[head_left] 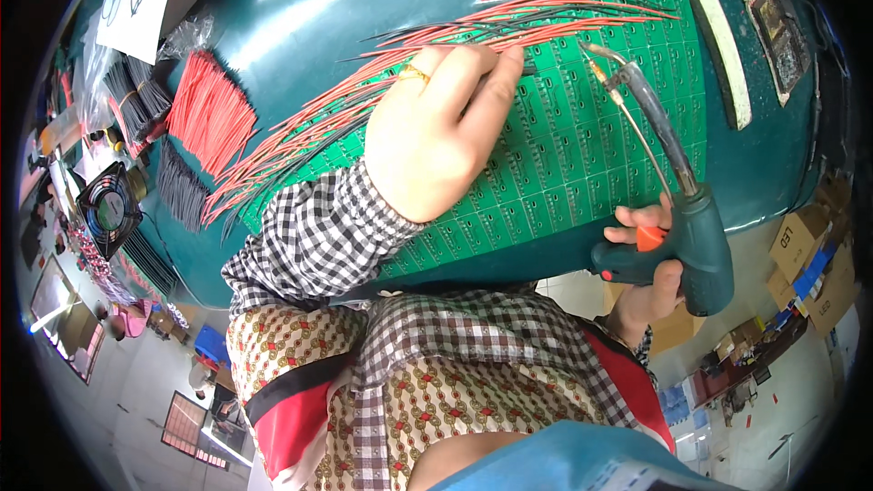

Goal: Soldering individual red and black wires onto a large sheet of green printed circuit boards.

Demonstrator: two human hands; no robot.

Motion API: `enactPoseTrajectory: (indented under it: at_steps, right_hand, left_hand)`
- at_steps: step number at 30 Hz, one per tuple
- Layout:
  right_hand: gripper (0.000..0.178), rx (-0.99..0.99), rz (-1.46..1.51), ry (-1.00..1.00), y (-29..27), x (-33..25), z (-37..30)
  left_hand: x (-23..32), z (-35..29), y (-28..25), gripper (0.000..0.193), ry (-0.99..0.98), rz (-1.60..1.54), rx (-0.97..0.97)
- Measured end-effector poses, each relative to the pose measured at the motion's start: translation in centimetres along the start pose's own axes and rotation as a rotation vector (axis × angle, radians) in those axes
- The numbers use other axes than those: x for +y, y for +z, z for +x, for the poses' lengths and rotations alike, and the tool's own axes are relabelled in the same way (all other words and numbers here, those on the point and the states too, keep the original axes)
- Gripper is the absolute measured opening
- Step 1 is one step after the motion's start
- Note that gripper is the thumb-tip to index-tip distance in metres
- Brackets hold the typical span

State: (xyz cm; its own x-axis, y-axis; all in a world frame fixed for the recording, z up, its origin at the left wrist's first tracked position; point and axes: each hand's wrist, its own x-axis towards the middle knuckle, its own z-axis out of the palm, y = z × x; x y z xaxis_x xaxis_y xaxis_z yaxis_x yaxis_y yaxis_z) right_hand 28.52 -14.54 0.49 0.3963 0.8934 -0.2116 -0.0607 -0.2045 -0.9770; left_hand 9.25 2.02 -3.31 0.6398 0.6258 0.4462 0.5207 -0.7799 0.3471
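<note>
My left hand [432, 132], with a ring on one finger, reaches over a large green panel of circuit boards [564, 155]. Its fingers are pinched together on a wire, mostly covered by the fingertips. Red and black wires [491, 27] lie in a long row across the panel's far part, running under and past this hand. My right hand [650, 264] grips a dark green soldering gun [700, 241] with an orange trigger, one finger near the trigger. The gun's bent metal tube and thin solder guide point up and left, the tip over the panel, apart from my left fingers.
Bundles of red wires [211, 112] and black wires [185, 186] lie left of the panel, beside a small black fan [109, 207]. A pale curved strip [714, 32] and a grimy metal stand [776, 32] are at the right. Cardboard boxes [805, 264] stand beyond the table edge.
</note>
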Motion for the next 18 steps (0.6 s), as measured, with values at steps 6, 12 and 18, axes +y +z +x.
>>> enactPoseTrajectory:
  at_steps: [6,12,18]
  right_hand:
    - [0.071,-0.063,-0.053,0.032,-0.1,-0.2,-0.1]
    - [0.068,-0.091,-0.105,0.022,0.2,-0.3,0.3]
    - [0.063,-0.091,-0.100,0.039,0.6,-0.4,0.5]
  left_hand:
    - [-0.2,-0.4,-0.5,0.036,0.004,-0.023,0.010]
    - [0.2,-0.2,-1.1,0.035,-0.074,-0.055,-0.069]
    - [0.2,0.2,-1.1,0.035,-0.092,-0.079,-0.094]
